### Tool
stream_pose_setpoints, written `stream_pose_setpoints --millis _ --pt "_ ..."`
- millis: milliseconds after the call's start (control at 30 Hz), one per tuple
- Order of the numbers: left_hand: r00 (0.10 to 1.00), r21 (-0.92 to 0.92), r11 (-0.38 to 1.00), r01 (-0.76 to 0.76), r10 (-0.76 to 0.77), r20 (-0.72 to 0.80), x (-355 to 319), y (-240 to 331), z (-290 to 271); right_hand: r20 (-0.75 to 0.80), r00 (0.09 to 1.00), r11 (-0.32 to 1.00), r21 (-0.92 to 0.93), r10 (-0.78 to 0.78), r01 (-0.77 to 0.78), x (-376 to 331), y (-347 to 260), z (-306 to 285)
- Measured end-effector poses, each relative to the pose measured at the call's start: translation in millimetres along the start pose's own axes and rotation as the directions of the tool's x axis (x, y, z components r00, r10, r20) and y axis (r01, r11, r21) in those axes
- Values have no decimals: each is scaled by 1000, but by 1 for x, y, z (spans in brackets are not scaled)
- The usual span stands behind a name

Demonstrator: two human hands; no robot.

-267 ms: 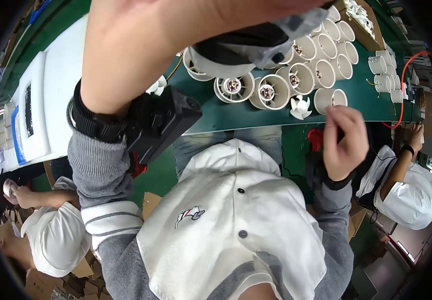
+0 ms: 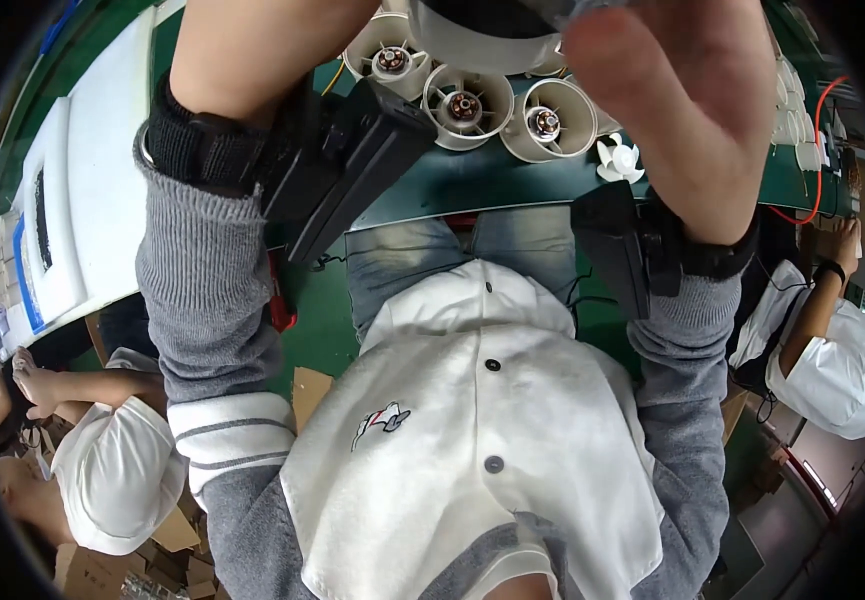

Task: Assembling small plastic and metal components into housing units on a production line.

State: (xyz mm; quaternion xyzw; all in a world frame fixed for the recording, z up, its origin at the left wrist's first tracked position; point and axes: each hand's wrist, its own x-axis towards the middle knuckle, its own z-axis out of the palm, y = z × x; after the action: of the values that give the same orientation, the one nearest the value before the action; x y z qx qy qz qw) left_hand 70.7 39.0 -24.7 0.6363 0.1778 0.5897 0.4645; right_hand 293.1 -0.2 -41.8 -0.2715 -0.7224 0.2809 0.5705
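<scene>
Both my hands are raised close to the upper edge. The fingers of my left hand [image 2: 277,45] are out of the picture; a black device is strapped at that wrist. My right hand [image 2: 697,100] is blurred and cut off, its thumb beside a grey-white translucent thing with a black part [image 2: 487,45], whose kind I cannot make out. Whether either hand grips it is hidden. Below it on the green table [image 2: 412,190] stand several off-white round fan housings [image 2: 514,138] with copper-wound motors inside. A white fan wheel [image 2: 619,158] lies near the right forearm.
A white foam slab [image 2: 112,140] lies at the left. More off-white housings [image 2: 792,125] and a red hose [image 2: 818,165] are at the right. One person [image 2: 112,475] works at the left, another [image 2: 832,375] at the right. Cardboard [image 2: 309,395] lies on the floor.
My right hand has risen from beside the nearest right-hand housing to the upper edge. My left forearm no longer crosses the top. The translucent thing and the table appear higher in the picture.
</scene>
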Motion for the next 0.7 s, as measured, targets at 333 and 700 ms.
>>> stream_pose_setpoints --millis 333,700 --pt "999 5 999 37 -37 10 -12 -12 -2 73 990 954 269 117 -133 6 13 13" --pt "997 12 998 67 -68 39 -12 -11 9 139 968 839 482 210 -251 14 0 36"
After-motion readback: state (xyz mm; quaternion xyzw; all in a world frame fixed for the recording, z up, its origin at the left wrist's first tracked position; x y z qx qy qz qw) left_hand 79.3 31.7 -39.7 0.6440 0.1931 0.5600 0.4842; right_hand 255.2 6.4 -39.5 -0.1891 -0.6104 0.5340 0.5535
